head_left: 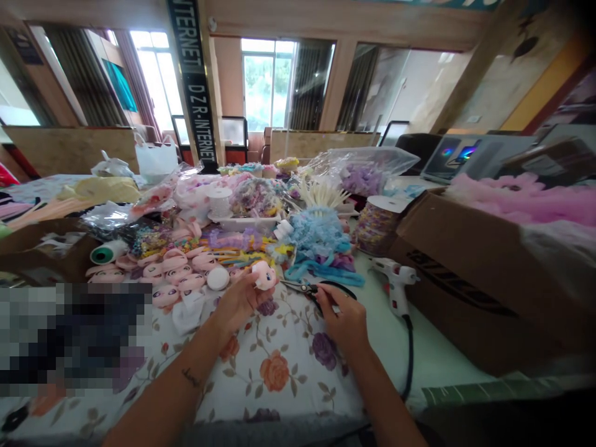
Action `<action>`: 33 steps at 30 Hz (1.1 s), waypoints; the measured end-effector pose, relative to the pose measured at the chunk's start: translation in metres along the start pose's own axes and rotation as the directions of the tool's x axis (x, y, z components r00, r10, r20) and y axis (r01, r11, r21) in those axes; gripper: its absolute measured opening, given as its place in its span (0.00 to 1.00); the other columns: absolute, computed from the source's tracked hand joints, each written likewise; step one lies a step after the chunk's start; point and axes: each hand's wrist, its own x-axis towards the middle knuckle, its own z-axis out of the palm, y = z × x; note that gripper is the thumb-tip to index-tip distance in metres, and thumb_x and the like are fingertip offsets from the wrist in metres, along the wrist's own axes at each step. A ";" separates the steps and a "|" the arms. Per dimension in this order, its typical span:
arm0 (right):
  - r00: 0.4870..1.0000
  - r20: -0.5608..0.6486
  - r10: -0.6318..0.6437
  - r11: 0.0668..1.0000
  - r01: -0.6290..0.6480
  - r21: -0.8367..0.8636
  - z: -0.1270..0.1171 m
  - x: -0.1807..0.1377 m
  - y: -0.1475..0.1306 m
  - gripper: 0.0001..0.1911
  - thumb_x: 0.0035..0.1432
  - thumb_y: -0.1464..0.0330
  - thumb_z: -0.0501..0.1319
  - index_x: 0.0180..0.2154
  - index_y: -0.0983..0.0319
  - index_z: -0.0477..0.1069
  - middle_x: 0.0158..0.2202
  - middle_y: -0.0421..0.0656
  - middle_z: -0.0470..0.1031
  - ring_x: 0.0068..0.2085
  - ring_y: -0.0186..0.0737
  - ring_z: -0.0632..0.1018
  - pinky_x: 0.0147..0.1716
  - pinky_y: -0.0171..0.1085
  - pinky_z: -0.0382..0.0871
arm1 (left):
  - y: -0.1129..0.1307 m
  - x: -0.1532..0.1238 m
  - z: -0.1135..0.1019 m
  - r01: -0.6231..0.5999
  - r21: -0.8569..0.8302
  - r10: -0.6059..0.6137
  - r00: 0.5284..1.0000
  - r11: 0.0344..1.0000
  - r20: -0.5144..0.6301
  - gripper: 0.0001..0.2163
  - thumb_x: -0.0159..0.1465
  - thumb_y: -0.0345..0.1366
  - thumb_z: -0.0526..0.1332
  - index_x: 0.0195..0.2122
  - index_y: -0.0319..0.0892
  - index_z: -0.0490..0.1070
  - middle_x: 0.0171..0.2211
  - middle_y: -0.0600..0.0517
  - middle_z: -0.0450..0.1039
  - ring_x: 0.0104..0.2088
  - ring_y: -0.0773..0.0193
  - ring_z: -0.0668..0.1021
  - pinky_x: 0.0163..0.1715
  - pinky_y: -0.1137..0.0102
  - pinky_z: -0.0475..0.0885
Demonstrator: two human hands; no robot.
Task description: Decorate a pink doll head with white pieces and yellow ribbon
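My left hand (242, 299) is closed on a small pale pink doll head (264, 275) with a painted eye, held up over the flowered tablecloth (274, 372). In my right hand (342, 313) is a pair of scissors (305, 288) with black handles; their tips point left, close to the doll head. Whether the blades touch it I cannot tell. Several more pink doll heads (179, 274) lie left of my left hand, around a white round lid (218, 279). Below them is a crumpled white piece (189, 312).
A white glue gun (398, 285) with a black cord stands right of my right hand, beside a large cardboard box (470, 279). Blue fluffy trim (319, 233), a ribbon spool (379, 226) and a green-ended thread cone (108, 251) crowd the back. A pixelated patch hides the left.
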 end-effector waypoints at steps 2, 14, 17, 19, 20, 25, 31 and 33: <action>1.000 0.011 0.009 1.000 -0.009 -0.005 -0.001 -0.001 0.001 0.10 0.60 0.69 0.57 0.37 0.65 0.76 0.30 0.46 0.81 0.27 0.39 0.80 0.28 0.33 0.71 | 0.001 0.001 -0.001 -0.001 -0.028 0.000 1.000 1.000 -0.025 0.15 0.59 0.30 0.60 0.48 0.37 0.67 0.41 0.45 0.77 0.41 0.58 0.80 0.38 0.69 0.77; 0.998 0.064 0.015 0.998 -0.010 -0.065 0.000 -0.002 0.003 0.12 0.61 0.67 0.56 0.36 0.64 0.76 0.30 0.44 0.81 0.25 0.38 0.79 0.25 0.33 0.69 | -0.002 0.001 0.002 0.039 -0.038 -0.040 0.999 0.999 -0.019 0.13 0.59 0.30 0.60 0.45 0.38 0.69 0.39 0.47 0.76 0.37 0.62 0.80 0.36 0.71 0.76; 0.998 0.057 0.027 0.996 -0.022 -0.085 -0.002 -0.003 0.003 0.13 0.61 0.66 0.54 0.36 0.64 0.77 0.30 0.45 0.81 0.25 0.38 0.79 0.25 0.33 0.70 | -0.003 0.001 0.003 0.049 -0.039 -0.050 0.999 0.998 -0.010 0.12 0.59 0.30 0.61 0.45 0.38 0.69 0.39 0.47 0.76 0.37 0.63 0.79 0.36 0.71 0.76; 0.997 0.062 0.049 0.995 -0.043 -0.090 -0.003 -0.004 0.004 0.13 0.61 0.66 0.54 0.35 0.64 0.77 0.30 0.45 0.81 0.26 0.39 0.80 0.26 0.34 0.71 | -0.003 0.001 0.003 0.060 -0.049 -0.061 0.998 0.997 -0.018 0.12 0.59 0.30 0.61 0.44 0.38 0.69 0.39 0.47 0.76 0.37 0.62 0.79 0.36 0.71 0.76; 0.996 0.071 0.060 0.995 -0.054 -0.086 -0.003 -0.004 0.004 0.14 0.61 0.66 0.54 0.35 0.64 0.77 0.30 0.45 0.81 0.26 0.40 0.80 0.26 0.34 0.71 | -0.003 0.001 0.003 0.062 -0.053 -0.063 0.998 0.997 -0.024 0.11 0.59 0.30 0.61 0.44 0.38 0.70 0.39 0.47 0.76 0.37 0.62 0.80 0.37 0.71 0.76; 0.987 0.112 0.111 0.994 -0.112 0.000 -0.004 -0.008 0.001 0.13 0.60 0.65 0.54 0.37 0.63 0.76 0.31 0.46 0.81 0.26 0.40 0.80 0.27 0.35 0.73 | -0.003 0.000 0.003 0.037 -0.005 -0.037 0.999 0.999 -0.025 0.11 0.58 0.32 0.62 0.43 0.37 0.70 0.41 0.45 0.76 0.42 0.58 0.79 0.40 0.70 0.75; 0.966 0.244 0.089 0.986 -0.120 0.115 -0.007 -0.009 -0.010 0.12 0.60 0.67 0.54 0.37 0.62 0.76 0.32 0.45 0.81 0.28 0.41 0.80 0.30 0.36 0.73 | -0.004 -0.003 0.002 -0.026 0.106 0.027 1.000 0.994 -0.007 0.15 0.59 0.31 0.61 0.48 0.41 0.68 0.44 0.46 0.75 0.42 0.60 0.78 0.39 0.69 0.75; 0.954 0.293 0.060 0.986 -0.103 0.134 -0.009 -0.009 -0.014 0.13 0.61 0.68 0.53 0.37 0.63 0.76 0.31 0.45 0.81 0.28 0.42 0.80 0.30 0.36 0.73 | -0.005 -0.004 0.002 -0.042 0.130 0.044 0.999 0.991 -0.007 0.16 0.59 0.31 0.61 0.49 0.42 0.68 0.44 0.46 0.75 0.43 0.59 0.78 0.39 0.68 0.75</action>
